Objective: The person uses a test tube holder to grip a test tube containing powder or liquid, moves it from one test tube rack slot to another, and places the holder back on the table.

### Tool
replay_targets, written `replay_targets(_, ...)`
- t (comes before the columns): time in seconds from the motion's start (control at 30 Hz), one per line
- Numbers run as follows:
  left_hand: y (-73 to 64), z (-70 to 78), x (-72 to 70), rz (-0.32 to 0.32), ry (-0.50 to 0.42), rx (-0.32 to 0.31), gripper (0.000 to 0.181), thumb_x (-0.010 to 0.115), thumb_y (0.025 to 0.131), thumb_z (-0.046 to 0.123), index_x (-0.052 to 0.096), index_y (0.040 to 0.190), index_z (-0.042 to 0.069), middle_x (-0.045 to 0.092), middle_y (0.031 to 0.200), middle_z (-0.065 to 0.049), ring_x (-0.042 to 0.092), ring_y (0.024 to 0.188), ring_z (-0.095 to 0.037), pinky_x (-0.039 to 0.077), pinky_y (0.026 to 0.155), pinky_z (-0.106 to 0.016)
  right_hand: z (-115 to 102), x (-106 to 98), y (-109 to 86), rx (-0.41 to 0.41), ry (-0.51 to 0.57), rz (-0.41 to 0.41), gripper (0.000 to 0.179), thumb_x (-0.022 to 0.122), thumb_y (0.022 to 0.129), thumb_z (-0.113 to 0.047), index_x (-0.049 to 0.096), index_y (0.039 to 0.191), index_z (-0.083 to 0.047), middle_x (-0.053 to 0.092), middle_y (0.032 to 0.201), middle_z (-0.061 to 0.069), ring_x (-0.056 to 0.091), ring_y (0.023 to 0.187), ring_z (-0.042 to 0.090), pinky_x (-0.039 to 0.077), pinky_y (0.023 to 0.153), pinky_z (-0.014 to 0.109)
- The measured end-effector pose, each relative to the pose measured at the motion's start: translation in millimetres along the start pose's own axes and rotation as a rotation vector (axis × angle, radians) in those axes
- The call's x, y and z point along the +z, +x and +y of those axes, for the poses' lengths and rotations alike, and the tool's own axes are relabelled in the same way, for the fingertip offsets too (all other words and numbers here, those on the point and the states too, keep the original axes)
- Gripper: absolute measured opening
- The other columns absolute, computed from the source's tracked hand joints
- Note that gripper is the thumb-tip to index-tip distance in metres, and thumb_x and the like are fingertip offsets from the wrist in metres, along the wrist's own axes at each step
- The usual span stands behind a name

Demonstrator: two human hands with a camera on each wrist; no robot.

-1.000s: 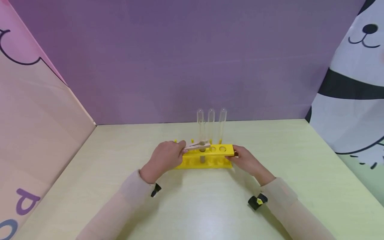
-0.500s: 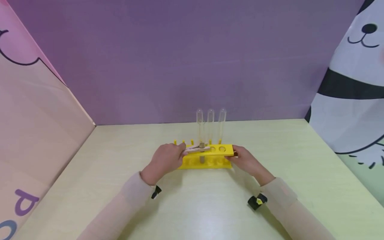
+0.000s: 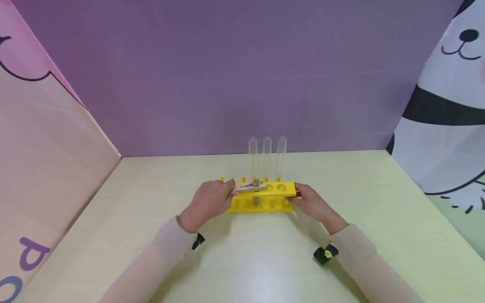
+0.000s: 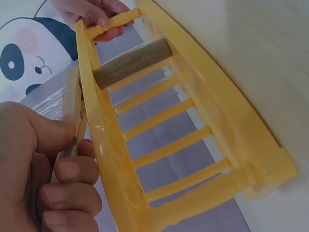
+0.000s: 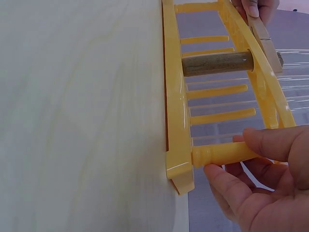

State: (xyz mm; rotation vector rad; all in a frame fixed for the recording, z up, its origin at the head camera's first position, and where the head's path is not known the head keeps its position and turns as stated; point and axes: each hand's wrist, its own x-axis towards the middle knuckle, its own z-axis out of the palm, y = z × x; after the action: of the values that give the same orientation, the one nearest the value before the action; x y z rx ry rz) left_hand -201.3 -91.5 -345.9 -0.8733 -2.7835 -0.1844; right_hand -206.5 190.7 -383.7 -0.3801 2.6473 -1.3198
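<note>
My left hand (image 3: 210,200) grips a wooden test tube holder (image 3: 246,188) between thumb and curled fingers. The holder's jaws lie close over the top bar of the yellow test tube rack (image 3: 286,188), around the upper end of a test tube (image 5: 217,64). Grey-brown contents fill the part of that tube seen between the rack's two bars, and it stands in a hole near the middle. At the rack's right end my right hand (image 3: 310,202) holds the end post (image 5: 224,153), thumb on one side and fingers on the other.
Behind the rack, three clear test tubes (image 3: 267,147) stand upside down on yellow pegs (image 3: 222,178); other pegs to the left are bare. The rack stands on a pale wooden table (image 3: 151,189). A purple panel (image 3: 242,75) rises at the table's back edge.
The wooden holder has dropped slightly at its jaw end and now lies flatter over the rack's top bar. My right hand and the rack stay in place.
</note>
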Motion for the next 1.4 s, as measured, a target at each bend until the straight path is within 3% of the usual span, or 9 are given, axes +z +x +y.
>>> replay_targets(0.17, 0.4, 0.2, -2.1, -0.026, 0.016, -0.017, 0.018, 0.057, 0.094, 0.025, 0.056, 0.084, 0.01, 0.034, 0.053, 0.003, 0.029, 0.047, -0.012, 0.028, 0.044, -0.023, 0, 0, 0.2, -0.006, 0.011, -0.006, 0.036, 0.051, 0.094, -0.004, 0.048, 0.129, 0.006, 0.053, 0.127, 0.022, 0.052, 0.11, 0.032, 0.048, 0.09, 0.042)
replay_targets(0.33, 0.7, 1.3, -5.7, -0.008, 0.016, -0.024, 0.026, 0.053, 0.097, 0.027, 0.049, 0.076, 0.012, 0.031, 0.052, 0.003, 0.027, 0.046, -0.011, 0.026, 0.043, -0.024, 3, 0, -0.7, -0.014, 0.016, -0.001, 0.036, 0.051, 0.094, -0.004, 0.048, 0.129, 0.006, 0.052, 0.127, 0.022, 0.052, 0.111, 0.032, 0.048, 0.089, 0.041)
replay_targets(0.57, 1.0, 2.4, -12.2, 0.002, 0.047, -0.026, 0.027, 0.051, 0.097, 0.029, 0.05, 0.076, 0.012, 0.032, 0.052, 0.003, 0.028, 0.044, -0.01, 0.025, 0.041, -0.023, 3, 1, -1.4, -0.002, 0.021, -0.003, 0.037, 0.051, 0.095, -0.005, 0.048, 0.13, 0.006, 0.052, 0.129, 0.022, 0.051, 0.113, 0.033, 0.048, 0.09, 0.042)
replay_targets(1.0, 1.4, 3.1, -28.8, 0.073, 0.049, -0.032, 0.027, 0.052, 0.097, 0.031, 0.052, 0.08, 0.01, 0.035, 0.05, 0.003, 0.03, 0.042, -0.01, 0.024, 0.041, -0.023, 2, -1, 0.1, -0.013, 0.019, -0.014, 0.037, 0.051, 0.095, -0.004, 0.047, 0.13, 0.006, 0.052, 0.129, 0.022, 0.053, 0.11, 0.031, 0.049, 0.088, 0.039)
replay_targets(1.4, 3.3, 5.4, -46.0, 0.113, 0.1, 0.01, 0.027, 0.053, 0.097, 0.029, 0.051, 0.079, 0.008, 0.033, 0.051, 0.003, 0.026, 0.042, -0.01, 0.024, 0.04, -0.023, -4, -2, -4.0, -0.058, 0.039, -0.001, 0.036, 0.052, 0.094, -0.003, 0.049, 0.128, 0.008, 0.053, 0.126, 0.024, 0.053, 0.106, 0.031, 0.048, 0.086, 0.04)
